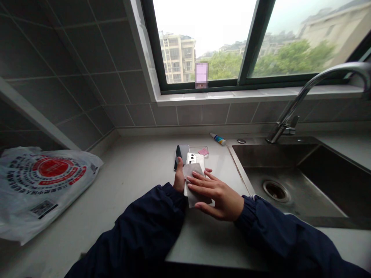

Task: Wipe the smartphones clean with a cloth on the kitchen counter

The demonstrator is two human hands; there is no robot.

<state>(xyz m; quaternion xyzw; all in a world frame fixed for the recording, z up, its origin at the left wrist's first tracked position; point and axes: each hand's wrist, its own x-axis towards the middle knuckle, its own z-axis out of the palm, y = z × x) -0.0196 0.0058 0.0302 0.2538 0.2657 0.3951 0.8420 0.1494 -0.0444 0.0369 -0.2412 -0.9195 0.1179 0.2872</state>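
Observation:
My left hand (179, 178) stands at the side of a white smartphone (194, 159), gripping its edge, with the rear camera module facing up. My right hand (216, 194) lies with spread fingers on a grey wipe (194, 193), pressing it against the phone's lower part, which it hides. Just beyond my left hand, a dark smartphone (181, 156) lies on the counter. Past the white phone is a clear plastic sleeve (200, 151) holding a small pink piece (203, 152). Farther back lies a small white and blue tube (218, 138).
A stainless steel sink (278, 185) with a drain sits to the right under a curved chrome faucet (301, 96). A white printed plastic bag (43, 189) lies on the pale countertop (130, 185) at the left. Grey tiles and a window stand behind.

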